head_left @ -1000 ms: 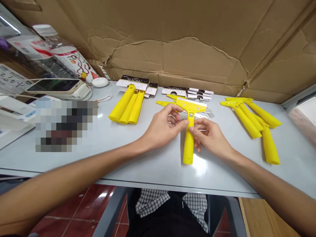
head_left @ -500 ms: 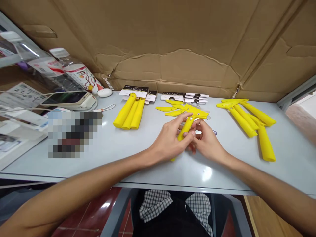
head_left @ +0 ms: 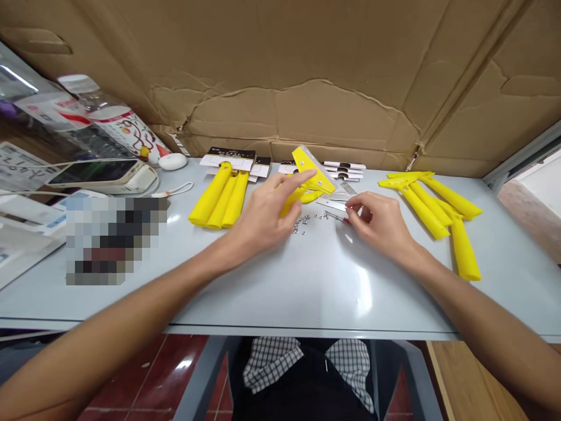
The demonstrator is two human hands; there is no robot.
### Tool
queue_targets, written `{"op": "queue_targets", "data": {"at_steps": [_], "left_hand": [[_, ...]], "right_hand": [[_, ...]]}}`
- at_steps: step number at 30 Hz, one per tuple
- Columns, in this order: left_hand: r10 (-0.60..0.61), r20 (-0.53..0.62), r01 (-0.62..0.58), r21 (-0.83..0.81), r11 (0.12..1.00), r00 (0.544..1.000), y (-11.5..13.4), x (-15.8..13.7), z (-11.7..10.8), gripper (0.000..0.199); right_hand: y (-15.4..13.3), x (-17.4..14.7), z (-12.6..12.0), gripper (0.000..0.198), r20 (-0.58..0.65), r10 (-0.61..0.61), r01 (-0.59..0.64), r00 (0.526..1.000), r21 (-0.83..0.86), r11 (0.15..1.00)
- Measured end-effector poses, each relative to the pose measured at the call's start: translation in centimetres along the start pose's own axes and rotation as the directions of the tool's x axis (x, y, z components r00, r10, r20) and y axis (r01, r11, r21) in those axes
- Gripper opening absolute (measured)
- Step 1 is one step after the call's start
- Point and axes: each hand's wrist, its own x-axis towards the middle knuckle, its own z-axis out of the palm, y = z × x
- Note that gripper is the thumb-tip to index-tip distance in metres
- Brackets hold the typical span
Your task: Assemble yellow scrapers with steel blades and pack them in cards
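My left hand (head_left: 267, 213) is closed around the handle of a yellow scraper (head_left: 313, 171), its wide head tilted up, with a metal blade along the edge and screws in its face. The index finger lies along the head. My right hand (head_left: 379, 219) has its fingertips pinched together low over the table, at the end of flat metal blades (head_left: 333, 204) and a thin metal tool with a red part (head_left: 337, 216). What the pinch holds, if anything, is hidden. Small loose screws (head_left: 301, 222) are scattered between my hands.
Yellow scraper handles (head_left: 465, 248) lie at the right; more yellow handles with black-and-white cards (head_left: 228, 159) lie at the left. Folded cards (head_left: 344, 165) sit at the back before a cardboard wall (head_left: 346, 111). Bottles (head_left: 125, 126), a phone (head_left: 99, 174) and a blurred patch are far left.
My hands have moved apart. The left hand has shifted left with the scraper and turned its head up; the right hand has let go of the scraper and moved right, uncovering the screws.
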Motion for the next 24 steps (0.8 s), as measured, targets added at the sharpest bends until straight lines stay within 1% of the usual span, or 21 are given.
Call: {"op": "queue_targets", "data": {"at_steps": [2,3,5,7,9,13,17,24], "left_hand": [[-0.020,-0.013,0.020,0.036,0.999,1.000,-0.9,0.3,-0.5,0.057],[-0.020,-0.003,0.021,0.050,0.999,1.000,-1.2,0.4,-0.6,0.058],[-0.014,0.049,0.010,0.080,0.997,0.999,-1.8,0.4,-0.5,0.061],[-0.013,0.119,-0.001,0.112,0.994,0.993,-2.0,0.2,-0.2,0.063],[-0.028,0.165,0.004,0.141,0.990,0.986,-2.0,-0.1,0.2,0.063],[-0.055,0.178,0.031,0.136,0.990,0.982,-1.4,-0.4,0.4,0.057],[-0.066,0.156,0.057,0.066,0.996,0.985,-1.0,-0.5,0.5,0.050],[-0.026,0.171,0.006,0.117,0.993,0.985,-1.1,-0.6,0.5,0.045]], "right_hand": [[0.7,0.2,-0.2,0.012,-0.005,-0.049,0.048,0.999,-0.145,0.988],[0.9,0.1,-0.1,0.013,0.003,-0.060,0.060,0.998,-0.187,0.980],[1.0,-0.2,0.3,0.018,0.035,-0.098,0.104,0.995,-0.242,0.965],[0.9,-0.5,1.0,0.023,0.085,-0.168,0.186,0.982,-0.284,0.941],[0.7,-0.9,1.6,0.028,0.141,-0.221,0.257,0.965,-0.340,0.905],[0.4,-1.0,2.3,0.035,0.220,-0.226,0.305,0.949,-0.460,0.834],[0.2,-0.7,2.5,0.038,0.250,-0.224,0.324,0.942,-0.502,0.802],[0.5,0.0,2.2,0.034,0.267,-0.213,0.320,0.940,-0.475,0.820]]}}
